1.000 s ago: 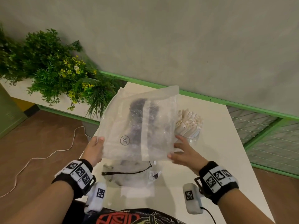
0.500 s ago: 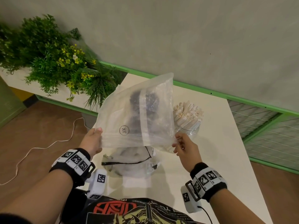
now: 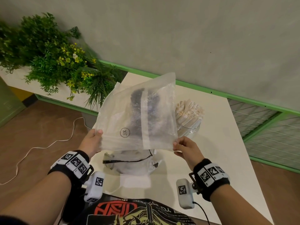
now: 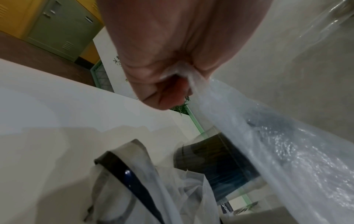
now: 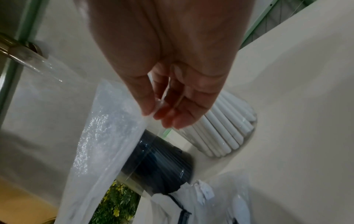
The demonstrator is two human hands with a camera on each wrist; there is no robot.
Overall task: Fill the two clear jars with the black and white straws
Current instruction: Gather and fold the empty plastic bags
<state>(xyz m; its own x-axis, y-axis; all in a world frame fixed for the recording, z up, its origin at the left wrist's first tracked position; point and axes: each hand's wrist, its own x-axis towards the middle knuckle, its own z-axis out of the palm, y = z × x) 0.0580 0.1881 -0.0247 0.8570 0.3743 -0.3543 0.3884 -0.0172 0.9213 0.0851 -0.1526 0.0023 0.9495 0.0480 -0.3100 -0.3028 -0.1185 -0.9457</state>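
Both hands hold a clear empty plastic bag up above the white table. My left hand pinches its lower left corner and my right hand pinches its lower right corner between thumb and fingers. A clear jar packed with white straws stands upright just right of the bag. The jar of black straws stands behind the bag and shows only as a dark blur through it in the head view. In the left wrist view, that black jar sits under the hanging bag.
A second crumpled clear bag with a black strip lies on the table below my hands. A leafy plant with yellow flowers stands at the left. A green rail runs along the wall, and a white cable trails on the floor.
My right hand has shifted from a flat hold under the bag to a pinch on its corner. The bag has tilted, its top right corner rising.
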